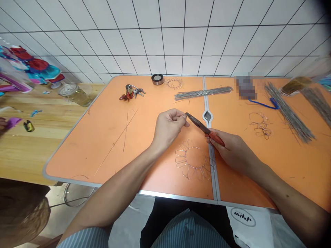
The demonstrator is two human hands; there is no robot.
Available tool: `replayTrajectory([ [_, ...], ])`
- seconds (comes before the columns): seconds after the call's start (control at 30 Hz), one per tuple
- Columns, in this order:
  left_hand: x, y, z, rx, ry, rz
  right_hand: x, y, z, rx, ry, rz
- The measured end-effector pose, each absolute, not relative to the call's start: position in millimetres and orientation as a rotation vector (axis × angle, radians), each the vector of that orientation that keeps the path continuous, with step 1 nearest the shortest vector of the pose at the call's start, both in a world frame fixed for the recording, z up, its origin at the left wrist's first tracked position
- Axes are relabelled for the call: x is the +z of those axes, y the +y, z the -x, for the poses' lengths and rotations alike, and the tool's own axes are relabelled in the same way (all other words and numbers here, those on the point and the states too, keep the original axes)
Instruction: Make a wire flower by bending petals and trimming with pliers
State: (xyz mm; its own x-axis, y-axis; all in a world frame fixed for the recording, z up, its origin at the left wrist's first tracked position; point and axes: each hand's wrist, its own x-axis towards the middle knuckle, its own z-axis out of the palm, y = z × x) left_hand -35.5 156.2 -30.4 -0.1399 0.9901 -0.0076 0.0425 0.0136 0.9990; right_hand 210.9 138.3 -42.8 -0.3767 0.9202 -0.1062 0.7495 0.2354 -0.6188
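My right hand [232,148] is wrapped round the red handles of a pair of pliers [199,123], whose dark jaws point up and left. At the tip of the jaws my left hand [169,127] is closed in a pinch on what looks like a thin wire, mostly hidden by the fingers. On the orange table just below both hands lies a flower-shaped ring of looped wire [185,158]. Two straight wires [125,131] lie crossed to the left of my left hand.
Behind the hands lie a wire bundle [204,93], a tape roll [157,79] and keys [138,92]. To the right are a smaller looped wire piece [261,125], a larger wire bundle [289,113] and a cup [296,86]. Another person's hand [3,123] shows at far left.
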Motion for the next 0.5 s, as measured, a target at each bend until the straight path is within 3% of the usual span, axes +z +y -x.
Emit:
replayTrajectory([
  [0.5, -27.7, 155.4, 35.3, 1.301, 1.359, -1.159, -44.0, 136.2, -210.1, 0.849, -2.241, 1.556],
])
